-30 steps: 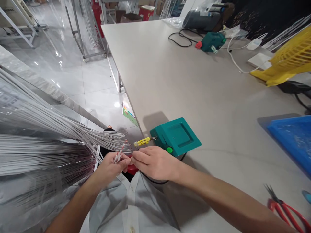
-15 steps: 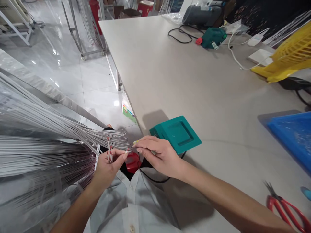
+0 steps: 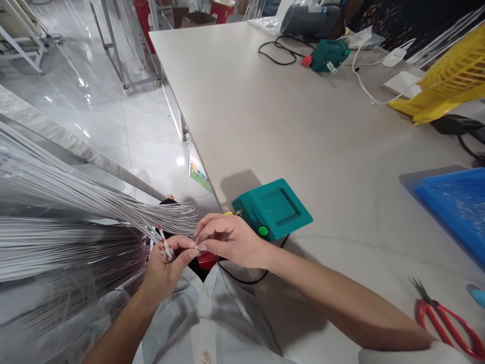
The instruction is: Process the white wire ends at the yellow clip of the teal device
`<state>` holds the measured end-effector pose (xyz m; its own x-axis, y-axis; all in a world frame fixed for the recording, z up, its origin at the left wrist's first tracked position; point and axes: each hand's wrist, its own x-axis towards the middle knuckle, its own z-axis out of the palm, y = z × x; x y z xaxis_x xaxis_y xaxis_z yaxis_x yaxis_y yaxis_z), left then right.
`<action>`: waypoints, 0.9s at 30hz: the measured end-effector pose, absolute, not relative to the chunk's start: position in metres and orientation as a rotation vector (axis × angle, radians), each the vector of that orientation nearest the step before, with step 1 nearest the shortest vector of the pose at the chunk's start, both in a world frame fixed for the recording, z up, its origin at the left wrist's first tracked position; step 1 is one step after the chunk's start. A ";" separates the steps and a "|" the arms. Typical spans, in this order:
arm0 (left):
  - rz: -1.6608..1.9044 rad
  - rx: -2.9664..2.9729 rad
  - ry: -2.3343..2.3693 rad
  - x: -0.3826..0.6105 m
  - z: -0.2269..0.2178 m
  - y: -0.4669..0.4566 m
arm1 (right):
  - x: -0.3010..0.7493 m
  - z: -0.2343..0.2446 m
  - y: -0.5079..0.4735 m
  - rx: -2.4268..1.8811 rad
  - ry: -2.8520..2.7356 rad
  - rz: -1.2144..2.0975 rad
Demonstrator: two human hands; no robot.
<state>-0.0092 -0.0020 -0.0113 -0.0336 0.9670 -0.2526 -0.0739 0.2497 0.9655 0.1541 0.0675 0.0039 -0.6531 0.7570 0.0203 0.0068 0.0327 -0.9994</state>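
Note:
My left hand is closed around several short white wire ends with red tips, which stick up between its fingers. Its thumb and forefinger pinch together right against the fingertips of my right hand. Those right fingers are closed in a pinch too, and the tiny thing between them is too small to make out. Just behind both hands end the loose tips of a thick bundle of white wires. To the right, close by, stands a teal machine with a green button, at the table's edge.
Red-handled scissors lie at the table's lower right. A blue tray sits at the right, below a yellow fan-like object. Farther back is another teal device with cables. A red object shows beneath my hands.
My right hand has moved left and slightly down, so its fingertips now meet those of my left hand. The teal machine's green button has come into view.

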 end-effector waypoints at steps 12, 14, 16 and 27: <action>1.286 0.535 1.187 0.016 -0.024 -0.003 | 0.128 -0.011 0.034 -0.949 -0.687 2.014; 1.291 0.496 1.170 0.018 -0.023 -0.003 | 0.129 -0.012 0.033 -0.946 -0.746 1.992; 1.299 0.461 1.155 0.021 -0.023 -0.004 | 0.130 -0.012 0.032 -0.978 -0.825 1.924; 1.242 0.997 1.515 0.018 -0.024 -0.012 | 0.140 -0.019 0.034 -1.080 -1.501 1.233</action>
